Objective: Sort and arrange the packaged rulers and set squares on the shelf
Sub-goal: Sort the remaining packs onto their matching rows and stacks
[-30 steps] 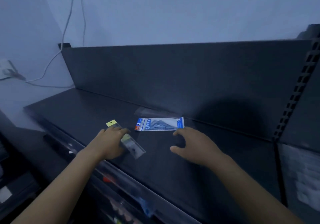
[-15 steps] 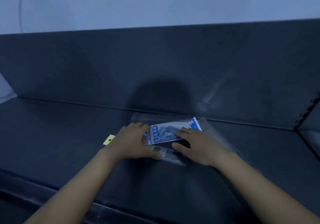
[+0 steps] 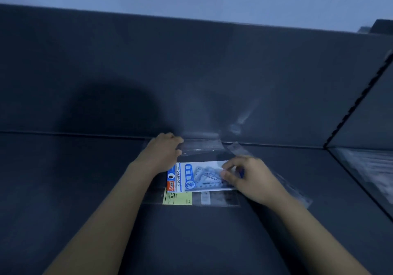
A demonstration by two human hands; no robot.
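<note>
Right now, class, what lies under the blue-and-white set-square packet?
A clear-plastic ruler packet with a yellow label pokes out at its near edge; how far it extends underneath is covered.

The dark shelf (image 3: 85,189) carries a blue-and-white set-square pack (image 3: 197,177), lying flat near the back panel (image 3: 191,72). A yellow-labelled ruler pack (image 3: 177,198) lies just in front of it, its far edge tucked beneath. Behind the set-square pack a clear packet (image 3: 200,147) lies at the panel's foot. A clear sleeve (image 3: 297,193) lies to its right.
</note>
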